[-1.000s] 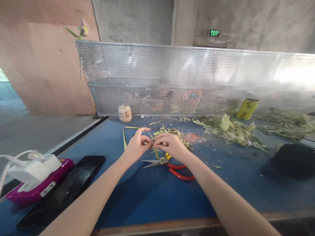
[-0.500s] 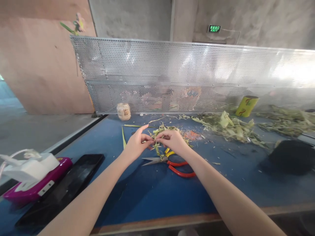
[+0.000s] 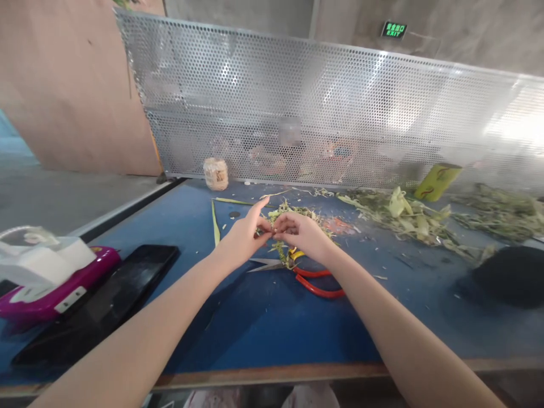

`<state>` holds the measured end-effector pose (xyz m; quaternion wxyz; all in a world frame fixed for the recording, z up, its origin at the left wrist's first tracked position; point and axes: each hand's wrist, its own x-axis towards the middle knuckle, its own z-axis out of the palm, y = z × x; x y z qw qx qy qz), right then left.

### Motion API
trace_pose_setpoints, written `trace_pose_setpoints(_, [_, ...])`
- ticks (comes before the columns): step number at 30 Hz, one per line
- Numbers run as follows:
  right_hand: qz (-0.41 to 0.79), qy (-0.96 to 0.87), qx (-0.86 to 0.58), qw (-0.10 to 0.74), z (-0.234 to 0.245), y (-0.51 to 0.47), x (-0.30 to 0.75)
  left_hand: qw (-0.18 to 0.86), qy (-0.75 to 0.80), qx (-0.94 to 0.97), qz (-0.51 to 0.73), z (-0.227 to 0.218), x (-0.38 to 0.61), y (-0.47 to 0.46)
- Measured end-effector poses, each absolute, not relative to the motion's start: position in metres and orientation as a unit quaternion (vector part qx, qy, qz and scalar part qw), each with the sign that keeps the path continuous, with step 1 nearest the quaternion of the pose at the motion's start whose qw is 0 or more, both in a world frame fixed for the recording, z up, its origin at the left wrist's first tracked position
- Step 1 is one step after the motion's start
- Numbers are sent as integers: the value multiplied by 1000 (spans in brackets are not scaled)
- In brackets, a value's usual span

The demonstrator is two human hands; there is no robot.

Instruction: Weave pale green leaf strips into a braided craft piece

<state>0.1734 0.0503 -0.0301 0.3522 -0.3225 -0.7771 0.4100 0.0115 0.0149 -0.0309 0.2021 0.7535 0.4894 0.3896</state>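
Observation:
My left hand [image 3: 250,228] and my right hand [image 3: 304,235] meet over the blue table, thumb and fingers pinched together on a thin strand. Just below the fingertips, a greenish twisted plant-fibre strand [image 3: 279,249] shows; its upper part is hidden by the fingers. The left index finger points up, away from the pinch. Behind the hands lies a heap of shredded plant scraps [image 3: 313,215], partly covered by the right hand. Scissors [image 3: 321,292] with red handles and some yellow near the pivot lie under the hands, blades pointing left.
A long green husk strip [image 3: 216,224] lies bent at left, near a ball of twine [image 3: 216,174]. A black phone [image 3: 106,300] and purple power strip [image 3: 63,294] sit at near left. At right are dried husks [image 3: 408,212], a yellow-green can [image 3: 437,182] and a dark object [image 3: 512,276]. A perforated metal screen [image 3: 255,85] stands behind.
The view has tilted down slightly, so the table sits higher in the picture. Both hands remain pinched together at nearly the same spot, with a small shift of the fingers.

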Motion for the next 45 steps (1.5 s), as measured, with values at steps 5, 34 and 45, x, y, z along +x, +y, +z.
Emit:
trace_pose_setpoints(5, [449, -735, -362, 355, -26, 53, 176, 172, 480, 771, 381, -26, 13, 10])
trace_pose_setpoints(34, [428, -754, -336, 368, -16, 48, 179, -29, 406, 837, 367, -29, 6, 11])
trace_pose_setpoints(45, [431, -741, -347, 380, -15, 46, 178, -4, 478, 785, 394, -26, 11, 4])
